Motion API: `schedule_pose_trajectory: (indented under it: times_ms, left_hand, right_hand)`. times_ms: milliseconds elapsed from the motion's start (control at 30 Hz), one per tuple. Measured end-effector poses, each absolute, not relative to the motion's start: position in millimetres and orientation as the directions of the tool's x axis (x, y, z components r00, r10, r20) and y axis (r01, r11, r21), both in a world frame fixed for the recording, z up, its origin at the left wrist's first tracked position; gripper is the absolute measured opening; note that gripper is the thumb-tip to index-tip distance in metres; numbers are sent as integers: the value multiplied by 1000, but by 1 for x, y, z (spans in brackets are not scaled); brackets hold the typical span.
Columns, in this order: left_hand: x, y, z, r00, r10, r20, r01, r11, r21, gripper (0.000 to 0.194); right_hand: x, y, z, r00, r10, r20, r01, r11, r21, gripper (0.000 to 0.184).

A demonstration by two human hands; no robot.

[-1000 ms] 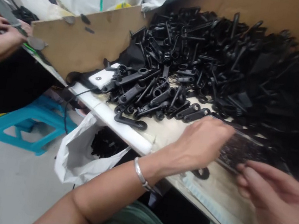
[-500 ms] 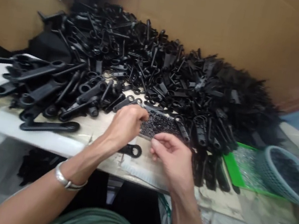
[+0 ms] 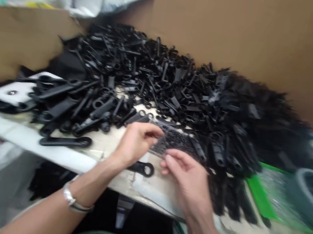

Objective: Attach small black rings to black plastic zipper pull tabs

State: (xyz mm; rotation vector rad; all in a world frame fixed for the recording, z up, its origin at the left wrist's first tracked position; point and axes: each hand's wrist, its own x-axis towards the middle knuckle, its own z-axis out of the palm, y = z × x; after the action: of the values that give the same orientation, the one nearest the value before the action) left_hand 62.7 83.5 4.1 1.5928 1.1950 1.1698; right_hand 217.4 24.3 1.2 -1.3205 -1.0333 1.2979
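Note:
My left hand (image 3: 136,142) hovers at the near left edge of a shallow tray (image 3: 174,139) of tiny black pieces. Its thumb and fingers are pinched together; anything between them is too small to make out. At the tray's near right side, my right hand (image 3: 186,177) also has thumb and forefinger pressed together, and what they hold, if anything, is hidden. A black plastic lever with a ring end (image 3: 145,169) lies on the table below my left hand, partly covered by the wrist.
A large heap of black plastic levers (image 3: 153,68) fills the table's back against cardboard (image 3: 250,28). More lie in a left pile (image 3: 64,105) beside a white device (image 3: 12,89), and in a right row (image 3: 230,194). A green tray (image 3: 263,196) and grey-blue basket (image 3: 297,190) stand right.
The view has swung, so the scene sits lower and further right. Both hands stay near the small tray; my left fingers reach a little further over it.

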Motion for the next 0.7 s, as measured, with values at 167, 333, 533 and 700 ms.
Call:
schedule_pose_trajectory:
  times_ms: [167, 333, 533, 700]
  left_hand:
    - [63, 82, 5, 107, 967, 232, 315, -255, 914, 21]
    - [66, 73, 11, 103, 950, 294, 266, -311, 913, 18]
    - [68, 76, 5, 75, 990, 123, 2, -124, 992, 18]
    - [65, 82, 2, 86, 994, -73, -237, 91, 967, 17]
  right_hand:
    - [217, 43, -6, 143, 978, -153, -23, -151, -988, 35]
    - [207, 60, 0, 172, 980, -97, 32, -104, -994, 37]
    - [203, 64, 3, 192, 977, -89, 80, -106, -991, 37]
    - [196, 58, 13, 197, 980, 20, 204, -21, -979, 29]
